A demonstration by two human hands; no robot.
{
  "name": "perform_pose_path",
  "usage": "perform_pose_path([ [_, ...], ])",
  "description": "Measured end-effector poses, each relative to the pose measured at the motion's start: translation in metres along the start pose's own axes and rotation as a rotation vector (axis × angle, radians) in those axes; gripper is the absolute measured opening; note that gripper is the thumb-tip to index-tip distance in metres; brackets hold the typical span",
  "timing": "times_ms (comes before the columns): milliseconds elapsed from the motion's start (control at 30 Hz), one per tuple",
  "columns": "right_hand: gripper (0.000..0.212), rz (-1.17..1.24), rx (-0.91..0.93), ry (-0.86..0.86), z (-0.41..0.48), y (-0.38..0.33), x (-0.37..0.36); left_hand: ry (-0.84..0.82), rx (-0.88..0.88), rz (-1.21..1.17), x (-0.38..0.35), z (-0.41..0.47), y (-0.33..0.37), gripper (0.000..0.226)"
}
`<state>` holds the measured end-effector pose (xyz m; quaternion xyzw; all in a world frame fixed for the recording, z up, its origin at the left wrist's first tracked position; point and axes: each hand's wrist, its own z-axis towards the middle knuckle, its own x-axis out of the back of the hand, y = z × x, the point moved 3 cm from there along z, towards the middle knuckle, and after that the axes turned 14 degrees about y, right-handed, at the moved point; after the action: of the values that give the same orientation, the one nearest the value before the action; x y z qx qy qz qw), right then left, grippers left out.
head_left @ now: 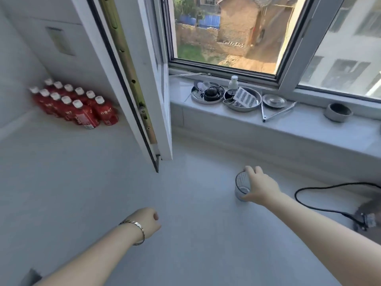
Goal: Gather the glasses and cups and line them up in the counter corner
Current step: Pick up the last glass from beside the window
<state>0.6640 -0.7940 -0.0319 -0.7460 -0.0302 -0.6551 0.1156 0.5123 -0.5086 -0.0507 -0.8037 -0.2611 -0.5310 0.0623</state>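
Observation:
A clear ribbed glass (241, 185) stands upright on the pale counter (195, 234), right of centre. My right hand (260, 185) is wrapped around its right side, thumb at the base and fingers over the rim. My left hand (147, 220) hovers over the counter nearer to me, fingers curled in with nothing in them; a metal bracelet sits on that wrist. A small grey cup (338, 112) rests on the window sill at the far right.
An open window sash (132, 83) juts over the counter's middle. Several red bottles (76, 104) stand in the left corner. Metal dishes (242, 99), a spray bottle and tongs lie on the sill. A black cable (321, 205) loops at right.

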Motion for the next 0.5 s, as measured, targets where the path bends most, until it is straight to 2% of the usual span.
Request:
perform_pose_path([
  [100, 0.074, -0.008, 0.142, 0.004, -0.018, -0.027, 0.006, 0.02, 0.033, -0.028, 0.003, -0.02, -0.018, 0.024],
  [233, 0.078, 0.026, 0.317, -0.041, -0.06, -0.097, 0.012, 0.047, 0.143, -0.079, 0.002, -0.061, -0.067, 0.032],
  [333, 0.081, 0.04, 0.472, -0.112, -0.104, -0.17, 0.007, 0.069, 0.227, -0.124, -0.001, -0.104, -0.121, 0.03],
  [433, 0.084, 0.029, 0.643, -0.138, -0.158, -0.249, -0.002, 0.116, 0.306, -0.175, -0.009, -0.158, -0.19, 0.007],
  [500, 0.085, 0.028, 0.735, -0.156, -0.199, -0.302, -0.009, 0.149, 0.38, -0.204, -0.017, -0.201, -0.241, 0.007],
])
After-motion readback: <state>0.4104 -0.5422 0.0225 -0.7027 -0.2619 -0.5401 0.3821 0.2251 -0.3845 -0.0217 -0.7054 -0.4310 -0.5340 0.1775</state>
